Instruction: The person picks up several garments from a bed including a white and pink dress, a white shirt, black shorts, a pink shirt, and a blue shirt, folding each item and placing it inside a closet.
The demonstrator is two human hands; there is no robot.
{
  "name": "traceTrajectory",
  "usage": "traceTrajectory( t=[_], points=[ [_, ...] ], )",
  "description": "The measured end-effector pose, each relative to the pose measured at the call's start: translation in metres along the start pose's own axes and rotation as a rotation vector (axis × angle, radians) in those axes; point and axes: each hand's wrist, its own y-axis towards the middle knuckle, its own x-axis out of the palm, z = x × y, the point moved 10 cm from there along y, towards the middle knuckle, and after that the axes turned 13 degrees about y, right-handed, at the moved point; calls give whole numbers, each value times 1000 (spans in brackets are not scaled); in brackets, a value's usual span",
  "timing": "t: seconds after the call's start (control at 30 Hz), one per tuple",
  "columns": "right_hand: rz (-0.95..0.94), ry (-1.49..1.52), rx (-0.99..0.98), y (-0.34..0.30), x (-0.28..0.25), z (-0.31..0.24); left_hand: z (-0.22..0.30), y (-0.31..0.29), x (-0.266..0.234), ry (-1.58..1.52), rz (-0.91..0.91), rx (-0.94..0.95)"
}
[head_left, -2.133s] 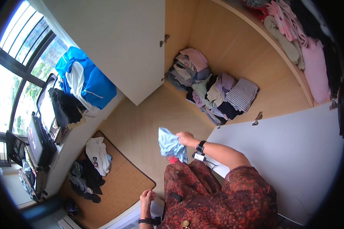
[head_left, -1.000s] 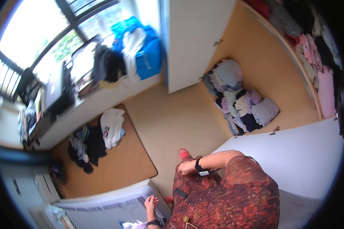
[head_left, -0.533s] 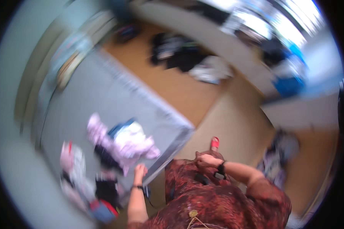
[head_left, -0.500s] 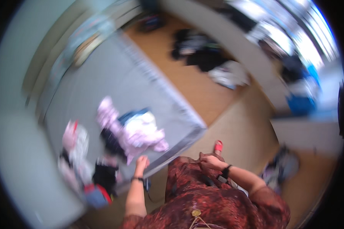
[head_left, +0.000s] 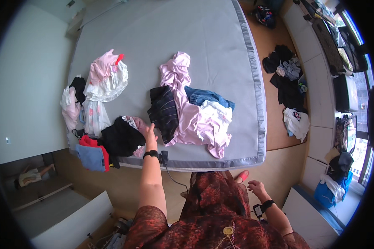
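My left hand (head_left: 151,135) is stretched out over the near part of the bed, fingers extended and holding nothing. It is beside a dark striped garment (head_left: 164,114) and the pink patterned edge of a black garment (head_left: 121,137); contact is unclear. Right of the striped garment lies a crumpled lilac satin garment (head_left: 189,126), with a white top (head_left: 217,118) and blue denim (head_left: 207,96) over it. My right hand (head_left: 257,189) hangs beside my dark red patterned dress (head_left: 210,197), loosely bent, fingers apart, with nothing visible in it.
The bed has a grey mattress (head_left: 212,54). At its left lie a pink and white dress (head_left: 106,81) and red and blue clothing (head_left: 93,155). Black clothes (head_left: 289,89) and a white shirt (head_left: 296,122) lie on the right floor. A blue bag (head_left: 328,194) stands near the window.
My view has turned, so the bed now lies straight ahead. My right hand has let go of the dress fabric and moved right. The left hand has opened and reached toward the clothes.
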Motion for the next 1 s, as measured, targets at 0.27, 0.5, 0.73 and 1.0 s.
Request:
traceTrajectory(
  t=[0.27, 0.5, 0.73, 1.0],
  points=[
    [-17, -125, -74, 6, 37, -34, 45, 7, 49, -18, -130, -58],
    [-39, -115, -136, 21, 55, -79, 101, -3, 16, 100, -123, 415],
    [-29, -97, -228, 14, 37, -102, 254, -120, -71, 13, -147, 766],
    [29, -158, -543, 0, 23, -169, 364, -272, -172, -388, -181, 856]
  ],
)
